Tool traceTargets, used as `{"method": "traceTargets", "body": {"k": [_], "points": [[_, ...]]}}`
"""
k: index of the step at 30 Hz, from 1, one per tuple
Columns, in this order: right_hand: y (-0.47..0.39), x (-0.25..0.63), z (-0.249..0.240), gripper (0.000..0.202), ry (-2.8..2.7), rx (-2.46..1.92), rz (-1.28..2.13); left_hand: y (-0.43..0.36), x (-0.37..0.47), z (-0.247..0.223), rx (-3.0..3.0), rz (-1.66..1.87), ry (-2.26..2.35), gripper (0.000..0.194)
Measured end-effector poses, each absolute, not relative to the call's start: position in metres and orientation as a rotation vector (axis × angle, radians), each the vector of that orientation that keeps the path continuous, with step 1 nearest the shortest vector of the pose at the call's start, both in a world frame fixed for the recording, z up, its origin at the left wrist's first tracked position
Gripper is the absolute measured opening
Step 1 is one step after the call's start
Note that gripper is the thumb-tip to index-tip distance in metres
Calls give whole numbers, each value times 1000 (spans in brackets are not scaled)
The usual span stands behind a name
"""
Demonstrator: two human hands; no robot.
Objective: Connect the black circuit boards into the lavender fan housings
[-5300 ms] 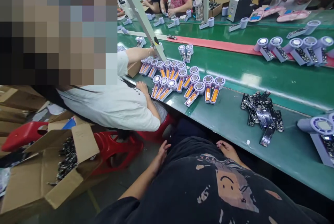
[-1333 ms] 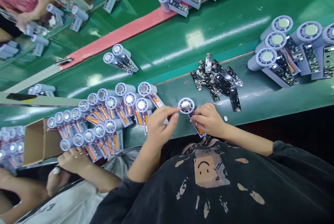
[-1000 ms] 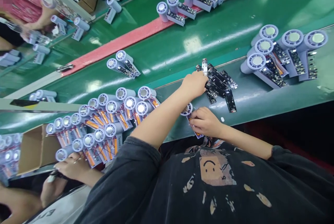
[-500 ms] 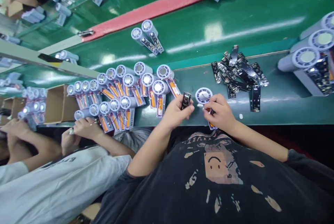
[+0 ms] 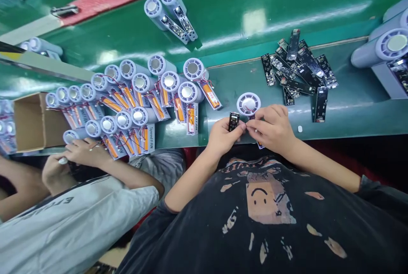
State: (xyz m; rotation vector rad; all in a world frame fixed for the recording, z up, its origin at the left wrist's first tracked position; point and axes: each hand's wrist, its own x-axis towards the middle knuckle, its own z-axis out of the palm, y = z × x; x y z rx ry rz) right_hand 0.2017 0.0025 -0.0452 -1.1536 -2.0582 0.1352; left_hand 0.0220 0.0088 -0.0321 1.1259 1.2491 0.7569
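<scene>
My left hand point(image 5: 225, 135) is closed around a small black circuit board point(image 5: 233, 121), its component side facing up. Close against it, my right hand point(image 5: 270, 128) pinches thin wires by the fingertips; their ends are too small and covered to make out. The two hands almost touch. Right behind them lies a pale lilac handheld fan point(image 5: 248, 104) with a round silver centre. Part of its body is covered by my right hand, and an orange strip shows below the fingers.
Black circuit boards point(image 5: 298, 69) lie piled at the right, near a small white piece point(image 5: 300, 129). Rows of fans with orange batteries point(image 5: 188, 92) spread leftward. Two fans point(image 5: 170, 12) lie on the green surface beyond. A cardboard box point(image 5: 30, 123) and a co-worker's hands point(image 5: 81, 152) are at left.
My two hands have come together, bringing the circuit board beside the pinched wires. The view has shifted, so the two far fans sit higher and the rows at left lie further left.
</scene>
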Motion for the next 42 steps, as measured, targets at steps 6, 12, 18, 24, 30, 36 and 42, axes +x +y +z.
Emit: {"method": "traceTargets", "body": {"k": [6,12,18,24,30,36,42], "points": [[1,204,-52,11,-1899,-1148,363,6,26,-41,871,758,1018,48],[3,199,-51,11,-1800,-1206,540,-8,14,-36,1031,773,960,45],[4,195,-44,14,-1901,-1206,378,-17,12,-33,1035,782,1005,47],[4,195,-40,18,-1984,-1241,296,-13,15,-29,1038,706,1085,47],[1,194,-40,21,-2015,-1256,196,-9,15,-26,1321,640,1186,49],[-1,192,-37,24,-2059,-1295,91,-9,14,-27,1639,603,1269,37],[-2,192,-35,22,-2075,-1265,19,-7,15,-24,1907,606,1281,32]]}}
